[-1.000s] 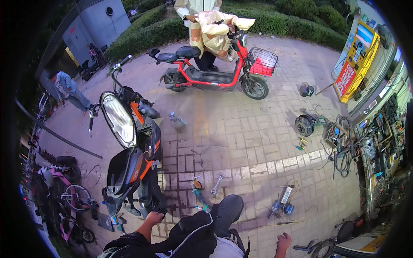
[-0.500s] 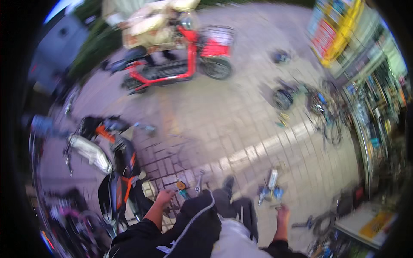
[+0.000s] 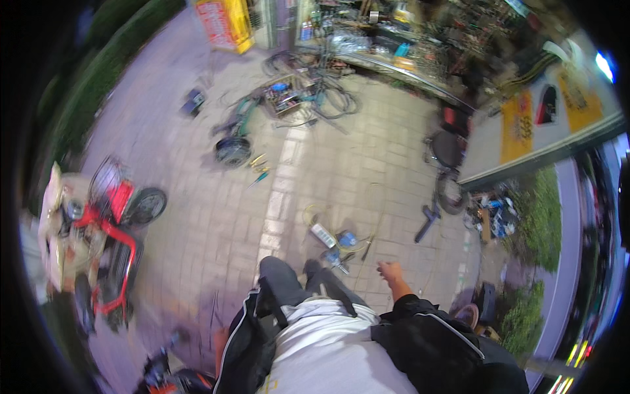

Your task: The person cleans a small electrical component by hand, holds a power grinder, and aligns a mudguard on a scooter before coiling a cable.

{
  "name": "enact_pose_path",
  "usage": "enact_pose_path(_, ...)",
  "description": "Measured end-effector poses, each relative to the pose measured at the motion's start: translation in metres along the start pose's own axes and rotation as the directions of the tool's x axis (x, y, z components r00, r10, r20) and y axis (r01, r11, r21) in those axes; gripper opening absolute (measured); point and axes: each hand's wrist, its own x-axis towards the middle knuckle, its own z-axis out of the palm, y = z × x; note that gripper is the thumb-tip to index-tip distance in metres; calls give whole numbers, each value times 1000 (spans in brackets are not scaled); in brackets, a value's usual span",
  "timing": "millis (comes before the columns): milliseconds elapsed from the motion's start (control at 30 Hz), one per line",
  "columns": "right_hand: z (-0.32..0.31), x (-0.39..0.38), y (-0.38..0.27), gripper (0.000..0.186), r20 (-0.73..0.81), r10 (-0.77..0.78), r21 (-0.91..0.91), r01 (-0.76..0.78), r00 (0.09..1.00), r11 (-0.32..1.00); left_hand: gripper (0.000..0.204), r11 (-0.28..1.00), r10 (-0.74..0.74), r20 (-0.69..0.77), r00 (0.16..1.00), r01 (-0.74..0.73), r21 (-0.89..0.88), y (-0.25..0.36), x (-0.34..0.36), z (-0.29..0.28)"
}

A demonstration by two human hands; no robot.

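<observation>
My right hand [image 3: 392, 271] hangs over the paving at the right of my legs, its fingers curled together; whether anything small is in them is hard to make out. My left hand [image 3: 220, 338] shows only as a blurred strip beside the black jacket, with its fingers hidden. A thin dark rod-like line [image 3: 214, 307] shows just above it. In front of my feet lie a white labelled cylinder [image 3: 323, 235], a blue piece [image 3: 348, 239] and a blue-grey tool-like thing [image 3: 336, 261]. A thin yellow hose [image 3: 380, 217] loops around them.
A red scooter [image 3: 117, 240] stands far left, an orange-and-black motorbike [image 3: 174, 382] lower left. A tool tray [image 3: 283, 100], hoses, a black wheel [image 3: 233, 151] and screwdrivers [image 3: 261, 176] lie ahead. Rightward are a round black stool [image 3: 447, 150] and a white-and-yellow panel [image 3: 525, 125].
My view has swung to the right, so the scooter and motorbike have slid left in it. My left hand, plain before, is now mostly hidden beside my jacket.
</observation>
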Motion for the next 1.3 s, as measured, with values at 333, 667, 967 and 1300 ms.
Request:
enact_pose_path(333, -38, 88, 34, 24, -155, 165, -78, -179, 974, 981, 18, 840, -236, 460, 856, 418, -346, 252, 267, -20)
enact_pose_path(667, -40, 155, -109, 28, -407, 123, 27, -122, 905, 992, 20, 818, -218, 402, 889, 391, -421, 340, 518, -142)
enact_pose_path(967, -53, 211, -161, 26, -438, 339, 362, -181, 833, 914, 21, 752, 30, 336, 942, 200, -628, 487, 669, -235)
enact_pose_path(1300, -143, 319, -261, 31, -340, 520, 535, -293, 784, 792, 24, 986, -60, 583, 810, 140, -94, 735, 803, -166)
